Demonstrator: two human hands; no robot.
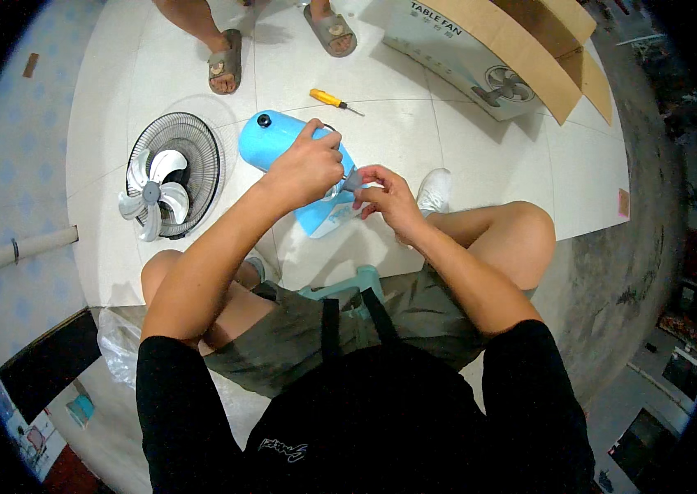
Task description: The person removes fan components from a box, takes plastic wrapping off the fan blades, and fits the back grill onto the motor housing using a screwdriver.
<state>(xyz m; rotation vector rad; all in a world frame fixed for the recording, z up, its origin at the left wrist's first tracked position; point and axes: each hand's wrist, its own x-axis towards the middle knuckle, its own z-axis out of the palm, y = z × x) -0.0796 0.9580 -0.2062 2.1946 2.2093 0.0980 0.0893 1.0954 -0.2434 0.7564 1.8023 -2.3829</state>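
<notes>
A blue fan body (274, 136) with a black round knob lies on the tiled floor in front of me. My left hand (309, 167) is closed over its middle, fingers curled round the far side. My right hand (391, 202) meets it from the right, thumb and fingers pinching a small grey piece (353, 180) at the body's edge. What this piece is, and whether it is fixed to the body, I cannot tell. Below the hands, the body's lower blue part (320, 216) shows, with a pale, see-through area at its corner.
At the left lie silver fan blades (152, 193) on a round black grille (204, 156). A yellow-handled screwdriver (328, 98) lies beyond the fan body. An open cardboard box (464, 62) stands far right. Another person's sandalled feet (225, 66) are at the far side. Clear plastic (116, 342) lies near left.
</notes>
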